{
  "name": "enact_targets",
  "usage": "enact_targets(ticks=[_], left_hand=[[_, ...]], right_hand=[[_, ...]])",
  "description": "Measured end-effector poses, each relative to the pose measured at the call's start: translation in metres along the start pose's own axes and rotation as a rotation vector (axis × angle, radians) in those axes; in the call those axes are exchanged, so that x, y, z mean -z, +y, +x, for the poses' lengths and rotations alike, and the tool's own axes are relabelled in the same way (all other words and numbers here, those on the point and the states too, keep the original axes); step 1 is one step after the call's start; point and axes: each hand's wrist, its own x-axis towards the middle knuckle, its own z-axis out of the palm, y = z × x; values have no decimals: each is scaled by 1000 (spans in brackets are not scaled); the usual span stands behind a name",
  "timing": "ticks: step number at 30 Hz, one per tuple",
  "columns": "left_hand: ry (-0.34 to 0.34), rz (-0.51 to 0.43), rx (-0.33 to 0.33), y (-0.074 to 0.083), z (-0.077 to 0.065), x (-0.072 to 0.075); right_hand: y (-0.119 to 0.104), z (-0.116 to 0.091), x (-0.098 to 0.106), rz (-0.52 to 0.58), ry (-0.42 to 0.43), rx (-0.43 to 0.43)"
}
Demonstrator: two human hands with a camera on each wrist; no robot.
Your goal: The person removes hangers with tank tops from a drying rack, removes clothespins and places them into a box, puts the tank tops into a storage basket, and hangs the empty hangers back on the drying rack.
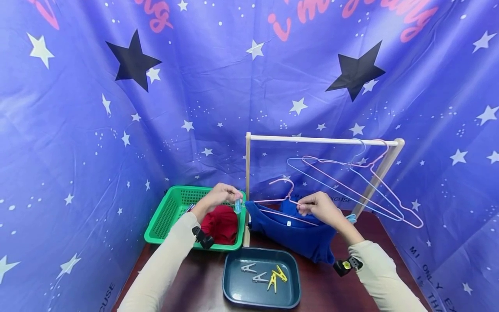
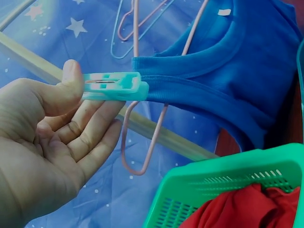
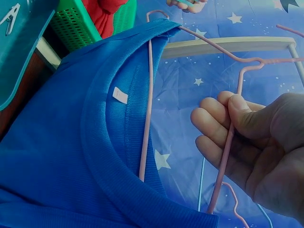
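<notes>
A blue sleeveless top (image 1: 292, 236) hangs on a pink wire hanger (image 3: 148, 104), its ribbed neckline and small white label facing up. My left hand (image 1: 223, 196) pinches a turquoise clothespin (image 2: 116, 87) between thumb and fingers. The clothespin's front end meets the top's shoulder strap (image 2: 156, 85), and the hanger's looped end sticks out beyond that strap. With thumb and fingertips, my right hand (image 3: 251, 137) grips the hanger's sloping arm below the hook. Another light blue clothespin (image 1: 352, 218) shows at the top's other shoulder, beside my right wrist.
A green basket (image 1: 156, 221) with red cloth (image 1: 220, 225) stands left. In front, a dark tray (image 1: 262, 301) holds grey clothespins (image 1: 260, 277) and yellow clothespins (image 1: 272, 282). Behind the top, a wooden rack (image 1: 304, 139) carries a blue hanger (image 1: 331, 161) and a pink hanger (image 1: 401, 201).
</notes>
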Motion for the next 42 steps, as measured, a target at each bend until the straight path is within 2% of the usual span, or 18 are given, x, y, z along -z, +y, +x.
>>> enact_targets(ticks=[7,13,19,27,34,42], left_hand=[[-71,73,4,-2,-2,-10],[-120,111,29,-16,-1,-26],[-188,160,22,-29,-1,-42],[-223,278,-9,-42,-3,-67],[-265,321,8,-58,-7,-86],[-305,473,-33,-64,-10,-102]], right_hand=[[-1,0,1,0,9,-18],[1,1,0,18,3,-19],[7,2,-2,18,13,-14],[9,2,-6,40,20,-26],[10,2,-5,40,28,-44],[11,-1,0,73,37,-47]])
